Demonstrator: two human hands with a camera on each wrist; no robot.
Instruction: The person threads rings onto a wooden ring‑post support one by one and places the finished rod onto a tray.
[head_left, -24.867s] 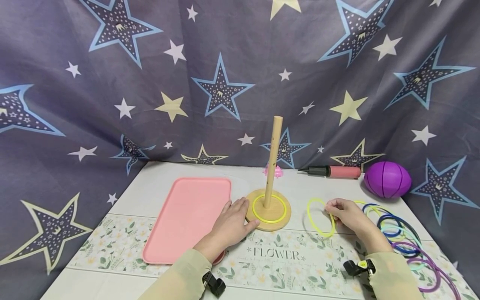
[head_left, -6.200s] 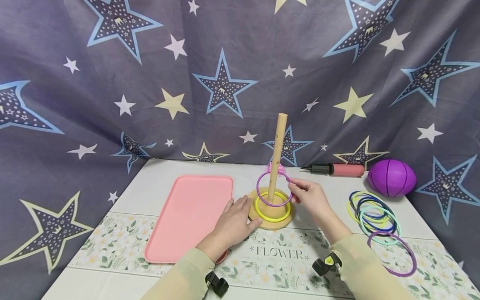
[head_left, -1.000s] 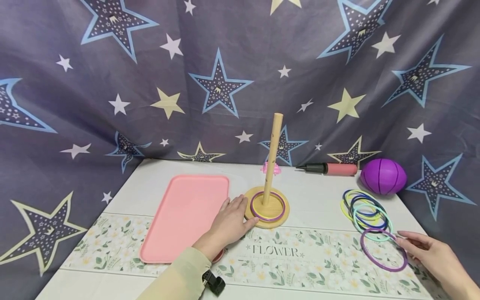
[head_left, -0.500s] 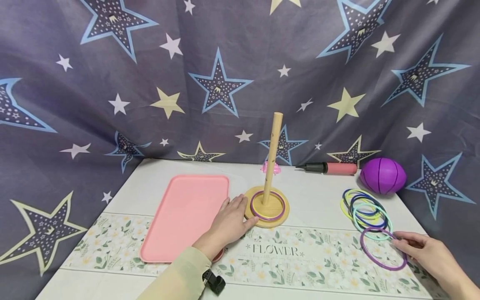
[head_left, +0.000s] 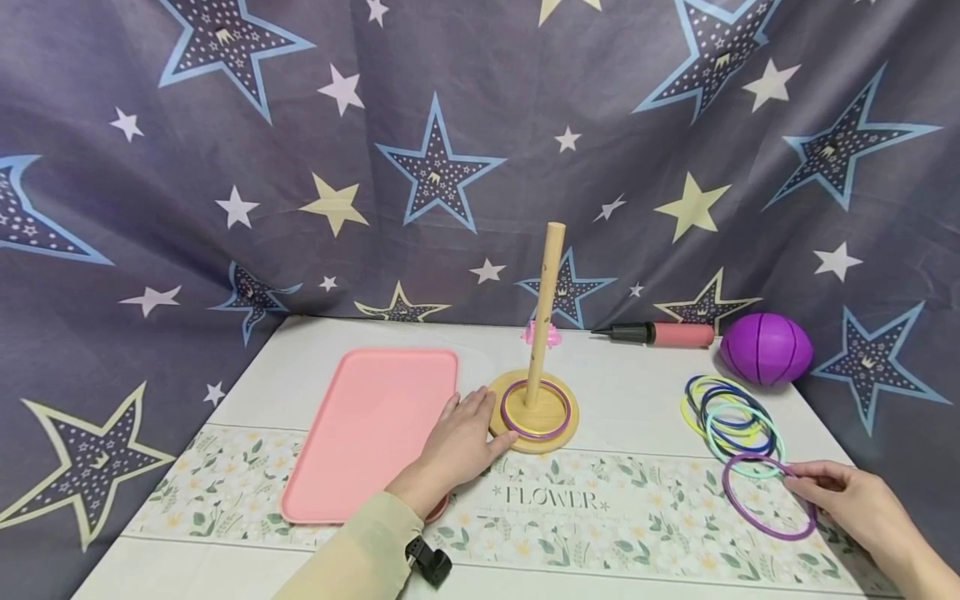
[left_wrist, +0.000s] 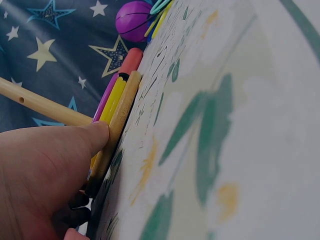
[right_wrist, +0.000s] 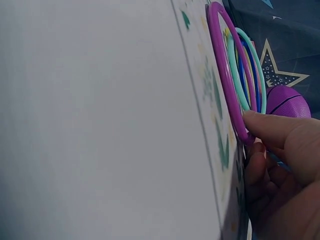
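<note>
In the head view, my left hand [head_left: 450,446] lies with extended fingers against the left edge of the round wooden base [head_left: 552,412] of an upright peg [head_left: 545,308]. Its thumb touches the base's front rim. Around the peg's foot, a purple ring [head_left: 536,437] lies over yellow rings [left_wrist: 113,99]. At the far right, my right hand [head_left: 855,500] pinches the edge of another purple ring [right_wrist: 224,65] between thumb and fingers. This ring lies low over the tabletop, its far side overlapping a mint ring [head_left: 782,442].
Several yellow, blue and mint rings [head_left: 708,417] lie in a loose pile behind the right hand. A purple ball [head_left: 767,348], a red-and-black hand pump [head_left: 678,335] and a small pink object [head_left: 553,335] stand along the back. Left of the peg lies a pink tray [head_left: 375,442].
Since the older frames, a purple ring has come down around the peg over the yellow ones. My right hand has moved right and tightened on another purple ring; my left hand stays put.
</note>
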